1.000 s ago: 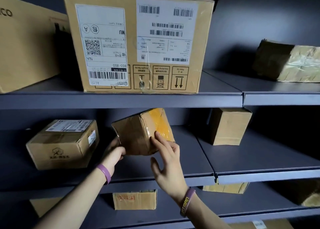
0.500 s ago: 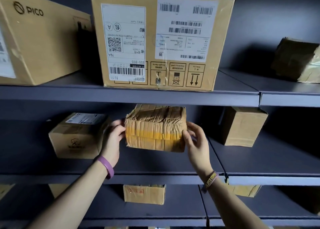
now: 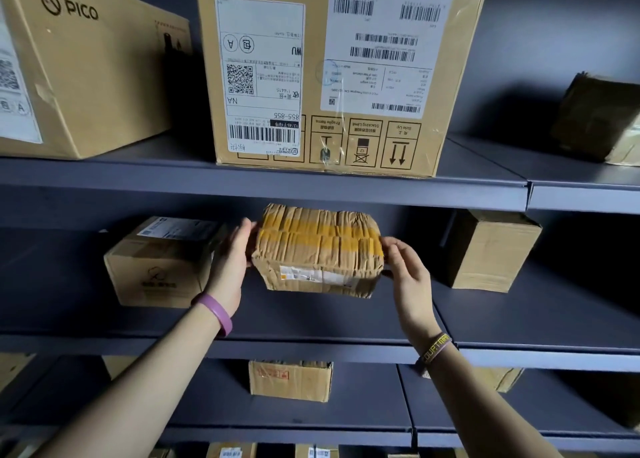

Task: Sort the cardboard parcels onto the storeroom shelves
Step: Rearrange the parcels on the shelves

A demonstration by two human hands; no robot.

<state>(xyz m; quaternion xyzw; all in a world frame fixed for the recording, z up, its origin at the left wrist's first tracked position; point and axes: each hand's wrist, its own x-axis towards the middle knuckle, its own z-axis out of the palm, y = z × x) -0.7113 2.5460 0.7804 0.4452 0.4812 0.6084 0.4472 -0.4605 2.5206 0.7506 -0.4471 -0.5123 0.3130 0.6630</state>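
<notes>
Taped parcel between both hands, labelled box left, plain box right

Brown parcel yellow-striped, purple wristband, dark grey shelves

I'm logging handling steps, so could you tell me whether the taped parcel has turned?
Yes: the taped parcel has rotated, its yellow band now horizontal under the shelf edge.

Dark grey metal shelves, several tiers. Top one carries a PICO box on the left, a big labelled carton in the middle and a taped brown parcel off to the right. Middle tier has a small printed box left and a plain box right. Below that sits a red-stamped open box.
</notes>
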